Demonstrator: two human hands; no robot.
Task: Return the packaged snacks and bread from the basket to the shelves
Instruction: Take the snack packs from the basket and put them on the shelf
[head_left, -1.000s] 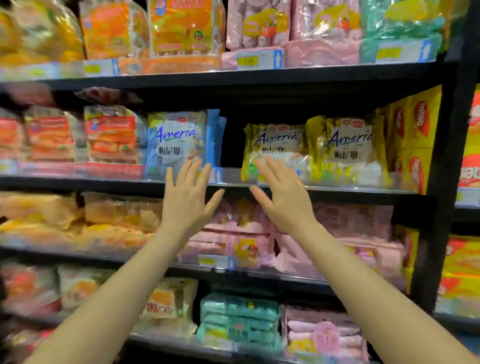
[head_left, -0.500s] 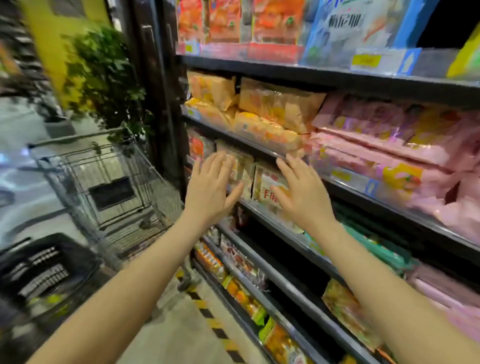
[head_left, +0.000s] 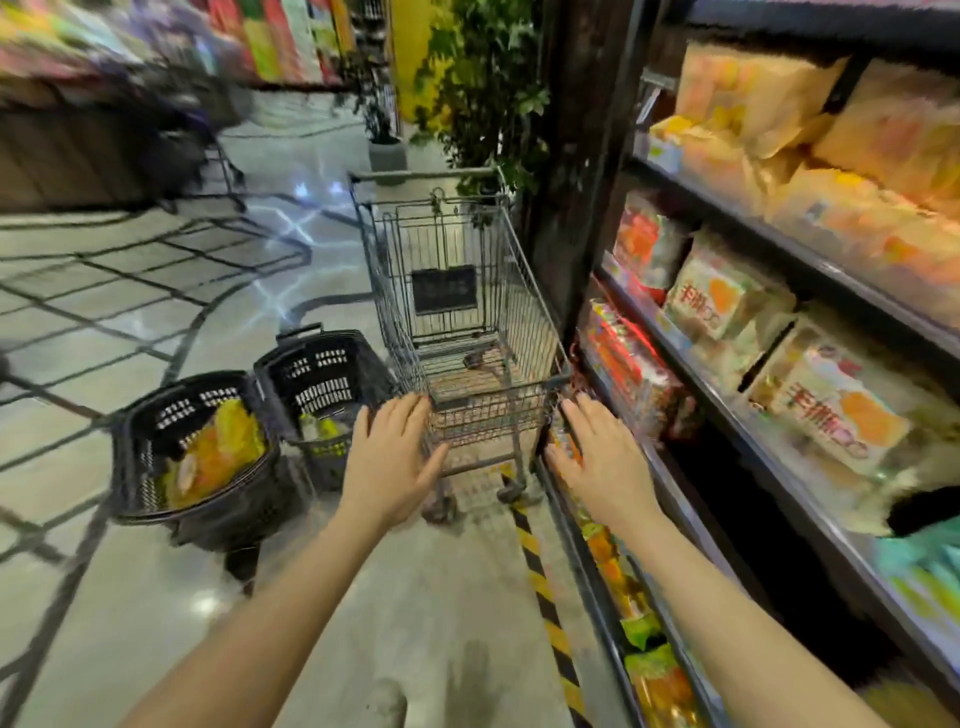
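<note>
Two black plastic baskets stand on the floor at the left. The near basket (head_left: 136, 462) holds yellow and orange snack packets (head_left: 213, 457). The far basket (head_left: 322, 374) holds a few yellowish packets low inside. My left hand (head_left: 392, 460) and my right hand (head_left: 602, 460) are both stretched out in front of me with straight fingers and hold nothing. The shelves (head_left: 727, 395) run along the right, filled with bread and snack packs (head_left: 722, 299).
A wire shopping trolley (head_left: 457, 291) stands right ahead beside the shelf end, behind my hands. A yellow-black stripe (head_left: 540, 566) marks the floor along the shelf base. Potted plants (head_left: 483, 88) stand farther back. Open tiled floor lies to the left.
My view has swung left and down, away from the shelves toward the floor. The baskets and trolley have come fully into sight. Both hands stay spread and hold nothing.
</note>
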